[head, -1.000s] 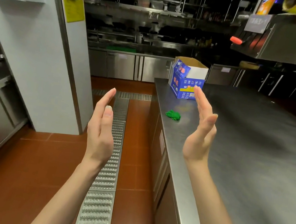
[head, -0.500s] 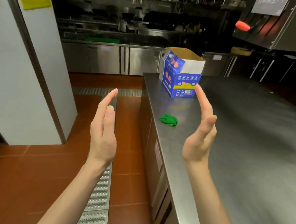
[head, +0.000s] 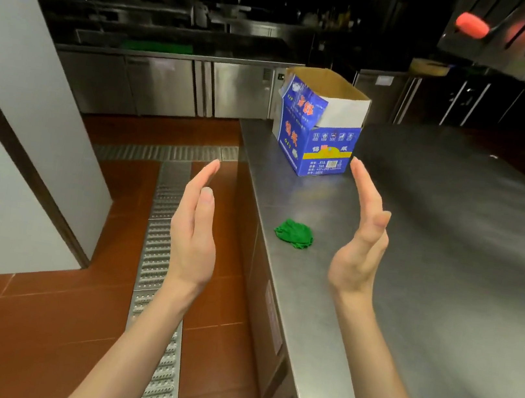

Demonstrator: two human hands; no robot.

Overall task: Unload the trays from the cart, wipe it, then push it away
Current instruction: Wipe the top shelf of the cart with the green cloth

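Observation:
A crumpled green cloth [head: 294, 234] lies on the steel counter [head: 432, 258] near its left edge. My left hand [head: 194, 226] is raised over the floor, left of the counter, palm facing right, fingers straight and empty. My right hand [head: 361, 244] is raised above the counter just right of the cloth, palm facing left, also empty. The two palms face each other with the cloth between them and farther away. No cart or trays are in view.
An open blue cardboard box [head: 320, 122] stands on the counter's far left corner. A metal drain grate [head: 161, 252] runs along the red tile floor. A white pillar [head: 21, 115] stands at left. Steel cabinets [head: 169, 86] line the back wall.
The view has moved forward and turned right, so the counter, box and cloth look nearer. Both hands keep the same raised, palms-facing pose.

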